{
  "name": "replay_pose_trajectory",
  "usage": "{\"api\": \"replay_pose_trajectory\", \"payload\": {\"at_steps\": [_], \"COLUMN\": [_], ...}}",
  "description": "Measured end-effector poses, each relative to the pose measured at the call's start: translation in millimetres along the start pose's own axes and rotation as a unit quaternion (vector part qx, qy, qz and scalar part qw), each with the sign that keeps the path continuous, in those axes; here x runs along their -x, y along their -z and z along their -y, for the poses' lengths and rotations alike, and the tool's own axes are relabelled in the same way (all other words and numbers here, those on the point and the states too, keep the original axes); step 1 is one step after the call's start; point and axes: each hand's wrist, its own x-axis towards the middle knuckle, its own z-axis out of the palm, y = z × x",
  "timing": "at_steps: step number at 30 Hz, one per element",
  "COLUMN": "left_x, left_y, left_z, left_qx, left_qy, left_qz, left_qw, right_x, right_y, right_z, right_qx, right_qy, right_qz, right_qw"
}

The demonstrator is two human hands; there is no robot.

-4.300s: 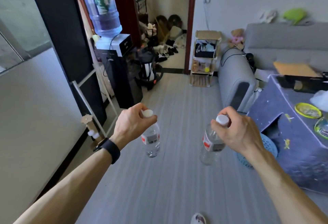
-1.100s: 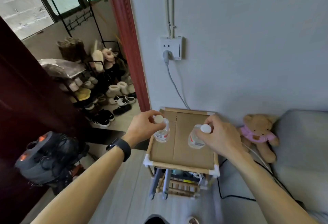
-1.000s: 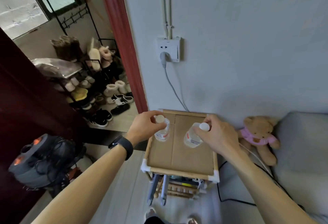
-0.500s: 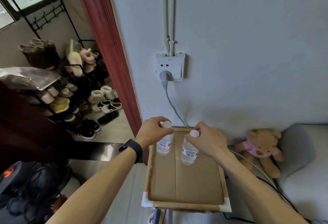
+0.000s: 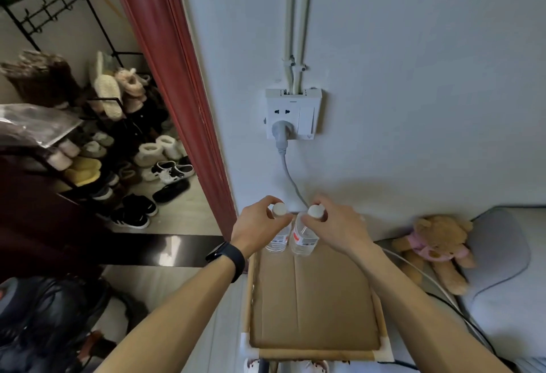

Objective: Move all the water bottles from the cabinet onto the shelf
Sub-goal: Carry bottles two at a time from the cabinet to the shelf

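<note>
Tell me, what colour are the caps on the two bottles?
White caps, seen clearly in the head view.

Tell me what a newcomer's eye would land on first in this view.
First, the two hands at centre: the left hand and right hand each pinch the white cap of a water bottle, the left bottle and right bottle side by side at the back edge of the shelf. Next, the wall socket above them, then the teddy bear at right.
</note>
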Motion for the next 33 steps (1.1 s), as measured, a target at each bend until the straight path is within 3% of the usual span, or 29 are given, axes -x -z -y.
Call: {"api": "replay_pose_trajectory", "payload": {"at_steps": [10, 18, 25, 33], "left_x": [-2, -5, -12, -2], "left_y": [-4, 2, 11, -2], "left_z": [-4, -3, 1, -3], "left_qx": [-0.231, -0.178, -0.142, -0.151], "left_qy": [-0.035, -0.041, -0.056, -0.02], "left_qz": [-0.037, -0.038, 0.051, 0.044], "left_qw": [0.972, 0.982, 0.987, 0.987], "right_x": [-24, -26, -21, -19], "right_y": [3, 3, -6, 1], "right_z": [-1, 0, 2, 0], "right_qx": [0.057, 0.094, 0.107, 0.105], "right_qy": [0.068, 0.079, 0.039, 0.036], "right_qz": [0.063, 0.025, 0.016, 0.085], "right_qw": [0.994, 0.992, 0.993, 0.99]}}
